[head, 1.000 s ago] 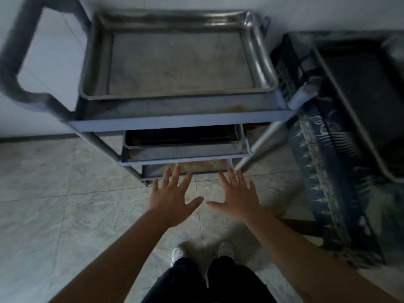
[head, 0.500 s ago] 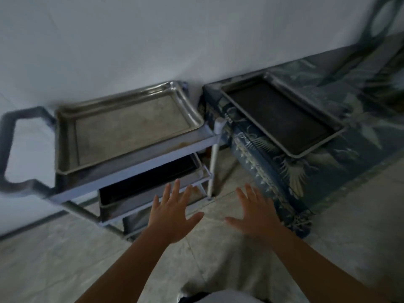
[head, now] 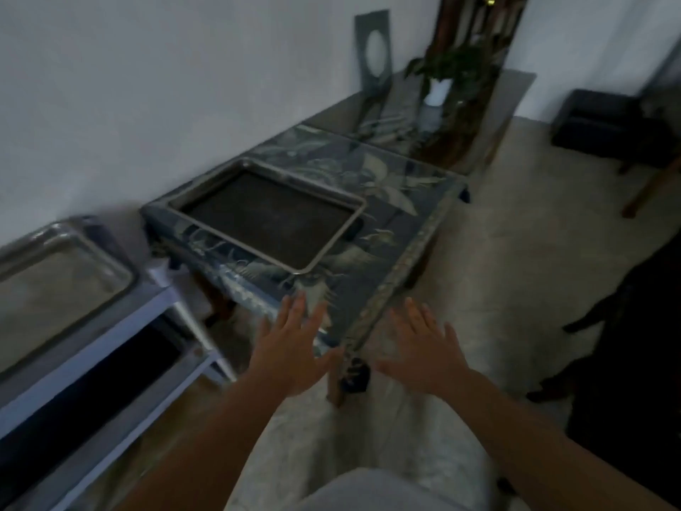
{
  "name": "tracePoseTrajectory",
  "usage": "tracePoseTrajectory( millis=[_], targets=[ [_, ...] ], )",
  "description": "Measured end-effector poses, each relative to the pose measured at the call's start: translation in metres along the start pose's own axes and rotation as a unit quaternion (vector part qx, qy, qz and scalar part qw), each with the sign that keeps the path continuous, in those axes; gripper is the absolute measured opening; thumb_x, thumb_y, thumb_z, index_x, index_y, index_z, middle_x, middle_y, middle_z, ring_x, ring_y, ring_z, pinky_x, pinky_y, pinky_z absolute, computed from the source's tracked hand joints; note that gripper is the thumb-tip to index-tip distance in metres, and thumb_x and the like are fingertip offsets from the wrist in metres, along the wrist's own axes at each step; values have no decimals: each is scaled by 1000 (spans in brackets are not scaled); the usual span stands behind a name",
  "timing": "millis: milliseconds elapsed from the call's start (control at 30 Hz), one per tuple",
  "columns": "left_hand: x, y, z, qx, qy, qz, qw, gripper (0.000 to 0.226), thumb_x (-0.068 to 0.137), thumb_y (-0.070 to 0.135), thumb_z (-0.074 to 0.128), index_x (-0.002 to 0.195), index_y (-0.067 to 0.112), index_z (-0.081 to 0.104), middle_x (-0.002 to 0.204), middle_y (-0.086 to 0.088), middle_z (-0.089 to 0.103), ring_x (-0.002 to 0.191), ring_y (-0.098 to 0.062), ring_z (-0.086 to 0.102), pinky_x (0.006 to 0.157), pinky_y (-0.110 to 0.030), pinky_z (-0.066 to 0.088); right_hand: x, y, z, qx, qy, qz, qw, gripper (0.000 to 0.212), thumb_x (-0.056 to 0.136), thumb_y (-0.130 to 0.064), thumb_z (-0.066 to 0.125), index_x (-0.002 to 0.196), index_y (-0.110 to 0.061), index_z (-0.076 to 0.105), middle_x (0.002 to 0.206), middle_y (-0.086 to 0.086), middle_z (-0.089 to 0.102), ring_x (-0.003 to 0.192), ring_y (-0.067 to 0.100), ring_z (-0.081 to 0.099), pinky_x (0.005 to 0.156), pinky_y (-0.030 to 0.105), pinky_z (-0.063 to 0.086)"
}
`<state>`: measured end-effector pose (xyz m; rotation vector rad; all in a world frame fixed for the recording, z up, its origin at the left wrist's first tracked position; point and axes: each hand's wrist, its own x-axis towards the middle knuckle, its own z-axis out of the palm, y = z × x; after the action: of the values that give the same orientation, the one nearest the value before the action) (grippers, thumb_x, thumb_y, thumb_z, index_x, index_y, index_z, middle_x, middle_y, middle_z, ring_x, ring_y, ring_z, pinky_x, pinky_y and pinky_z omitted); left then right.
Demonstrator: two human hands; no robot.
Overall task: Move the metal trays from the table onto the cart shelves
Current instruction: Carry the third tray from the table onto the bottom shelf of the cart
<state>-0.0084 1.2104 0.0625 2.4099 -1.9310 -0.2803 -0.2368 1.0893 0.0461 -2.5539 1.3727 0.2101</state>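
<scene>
Potted plant [head: 447,68] by white wall [head: 147,86]; dark stool [head: 604,121] apart.

One tray [head: 271,218] lies on the table [head: 390,186], toward its left edge. The cart [head: 110,326] stands left of the table, another tray [head: 55,274] on its top shelf.

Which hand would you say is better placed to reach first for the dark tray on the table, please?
Left, probably. The left hand is open over the table's near corner, its fingertips pointing toward the dark tray's near rim. The right hand is open beyond the table edge, over the floor.
</scene>
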Motion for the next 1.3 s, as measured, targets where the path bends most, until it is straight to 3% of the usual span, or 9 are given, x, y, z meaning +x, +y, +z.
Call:
tracePoseTrajectory(
  millis=[200, 300, 433, 633, 833, 1000, 1300],
  targets=[
    [63, 97, 4, 29, -36, 81, 996, 91, 83, 85, 17, 157, 39, -11, 166, -1, -24, 152, -25, -18, 120, -60, 5, -26, 103, -14, 9, 3, 74, 997, 123, 56, -101, 9, 155, -28, -4, 163, -1, -19, 149, 24, -13, 115, 59, 4],
    [87, 126, 3, 35, -41, 101, 993, 96, 76, 87, 5, 157, 37, -11, 166, -1, -23, 152, -25, -18, 120, -58, 3, -28, 134, -18, 10, 1, 88, 996, 118, 60, -97, 11, 155, -29, -6, 162, 0, -23, 149, 25, -16, 116, 60, 3],
    [125, 140, 0, 42, -45, 107, 992, 98, 75, 87, 0, 158, 36, -9, 167, -2, -21, 152, -26, -17, 120, -61, 4, -5, 161, -23, 11, -11, 95, 995, 110, 69, -94, 20, 154, -32, -10, 161, 0, -24, 148, 25, -17, 115, 59, 1],
    [201, 126, -2, 19, -36, 80, 996, 98, 74, 90, -3, 158, 40, -7, 167, -1, -20, 153, -27, -14, 118, -61, 6, 90, 165, -35, 17, -2, 64, 998, 113, 63, -95, 25, 152, -33, -4, 162, -2, -22, 149, 24, -15, 114, 60, 2],
    [282, 68, -15, -13, -40, 6, 999, 105, 66, 92, -10, 157, 40, -8, 167, 0, -19, 153, -25, -15, 119, -61, 8, 225, 133, -66, 4, -4, -14, 1000, 119, 53, -103, 10, 149, -37, -15, 161, -6, -24, 148, 22, -16, 113, 62, 6],
    [319, 2, -25, -42, -29, -91, 995, 107, 66, 93, -12, 158, 39, -7, 167, 0, -18, 153, -25, -14, 119, -61, 8, 311, 110, -93, -22, -20, -74, 997, 114, 58, -102, 12, 150, -41, -13, 161, -8, -23, 148, 20, -15, 113, 60, 7],
    [303, -67, 11, -72, -42, -333, 939, 107, 65, 92, -12, 158, 38, -8, 168, -4, -15, 153, -31, -10, 119, -58, 11, 444, 61, -100, -45, -110, -198, 973, 114, 62, -99, 18, 154, -35, -5, 164, -4, -16, 150, 22, -9, 115, 61, 7]
  ],
)
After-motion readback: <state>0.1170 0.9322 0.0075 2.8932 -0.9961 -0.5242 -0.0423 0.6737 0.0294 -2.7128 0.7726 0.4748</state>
